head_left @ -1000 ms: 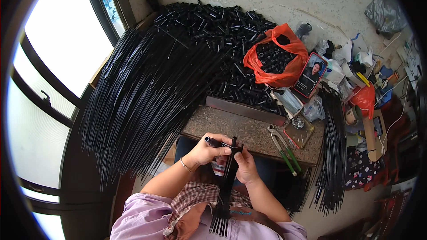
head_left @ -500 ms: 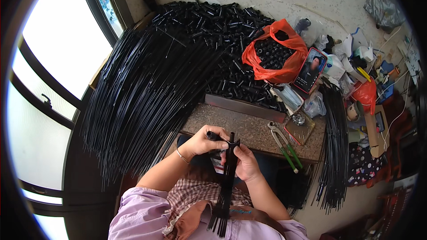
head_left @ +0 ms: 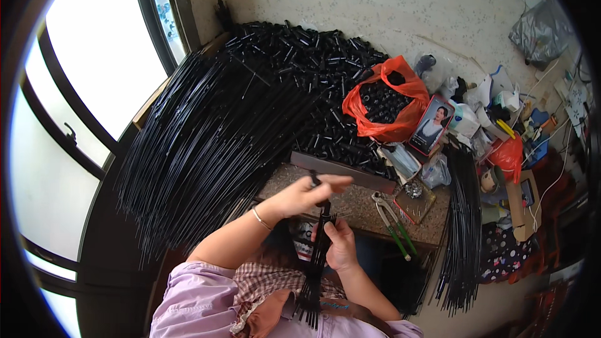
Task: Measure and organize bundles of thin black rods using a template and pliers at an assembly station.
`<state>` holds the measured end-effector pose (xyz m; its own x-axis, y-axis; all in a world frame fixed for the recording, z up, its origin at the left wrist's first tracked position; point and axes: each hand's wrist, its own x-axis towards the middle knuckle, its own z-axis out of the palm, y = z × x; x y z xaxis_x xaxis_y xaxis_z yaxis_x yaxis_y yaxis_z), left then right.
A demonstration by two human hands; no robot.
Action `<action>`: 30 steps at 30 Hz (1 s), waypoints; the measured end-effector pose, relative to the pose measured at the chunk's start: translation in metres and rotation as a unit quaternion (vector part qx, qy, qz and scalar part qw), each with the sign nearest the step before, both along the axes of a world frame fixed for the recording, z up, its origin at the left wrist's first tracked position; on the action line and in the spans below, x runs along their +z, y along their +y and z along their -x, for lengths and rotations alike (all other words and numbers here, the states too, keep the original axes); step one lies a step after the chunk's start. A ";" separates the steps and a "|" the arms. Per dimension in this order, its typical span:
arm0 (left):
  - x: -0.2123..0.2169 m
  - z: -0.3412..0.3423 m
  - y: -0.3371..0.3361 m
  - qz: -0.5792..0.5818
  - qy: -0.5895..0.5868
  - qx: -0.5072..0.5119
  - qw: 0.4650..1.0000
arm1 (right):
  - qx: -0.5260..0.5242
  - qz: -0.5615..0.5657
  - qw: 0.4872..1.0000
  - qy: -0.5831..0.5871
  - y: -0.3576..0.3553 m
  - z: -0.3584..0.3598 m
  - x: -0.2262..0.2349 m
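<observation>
My right hand [head_left: 340, 245] is closed round the upper part of a bundle of thin black ribs [head_left: 317, 263], which looks like a folded umbrella frame. The loose rib ends fan out downward in front of my apron. Just above the bundle's top, my left hand [head_left: 302, 195] is blurred by motion, with some fingers stretched to the right. A short black tube [head_left: 314, 178] pokes up among its fingers; how it is gripped is partly hidden. A dark stub [head_left: 324, 205] tops the bundle, close under the left hand.
A stone-topped table [head_left: 288, 179] carries a heap of black tubes [head_left: 300, 50], many long black ribs [head_left: 194, 150] and a red bag [head_left: 391, 130] of small black parts. Green-handled pincers [head_left: 392, 225], a phone [head_left: 431, 126] and a second rib bundle [head_left: 462, 225] lie to the right.
My left hand has lifted off the bundle's top and its fingers have stretched out to the right. The tube now points more upward. My right hand keeps its hold.
</observation>
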<state>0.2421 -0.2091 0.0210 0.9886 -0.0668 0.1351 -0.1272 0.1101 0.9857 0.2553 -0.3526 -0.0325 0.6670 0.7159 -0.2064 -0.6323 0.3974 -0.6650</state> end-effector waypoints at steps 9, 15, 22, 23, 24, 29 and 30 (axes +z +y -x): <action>-0.022 0.011 0.012 -0.087 0.026 0.011 0.996 | -0.008 0.039 0.999 -0.025 0.003 0.012 -0.012; -0.016 0.019 0.015 0.073 0.023 -0.006 0.997 | 0.013 0.031 0.999 -0.031 0.002 0.013 -0.013; -0.009 0.017 0.015 -0.100 -0.006 0.047 0.994 | 0.032 0.001 0.999 -0.018 0.007 0.006 -0.009; -0.009 0.015 0.015 -0.099 -0.005 0.047 0.994 | 0.036 -0.002 0.999 -0.015 0.008 0.006 -0.009; -0.010 0.013 0.016 -0.075 -0.043 0.042 0.995 | 0.040 -0.004 0.999 -0.013 0.008 0.006 -0.010; -0.029 0.002 0.031 -0.134 -0.105 0.030 0.985 | 0.056 0.002 0.998 -0.025 0.011 0.003 -0.022; -0.028 0.000 0.030 -0.055 -0.116 0.028 0.991 | 0.059 -0.001 0.998 -0.032 0.013 0.001 -0.024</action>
<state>0.2417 -0.1795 -0.0073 0.9346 -0.0403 0.3535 -0.3541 -0.0100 0.9352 0.2544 -0.3395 -0.0561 0.5902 0.7904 -0.1642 -0.6308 0.3246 -0.7048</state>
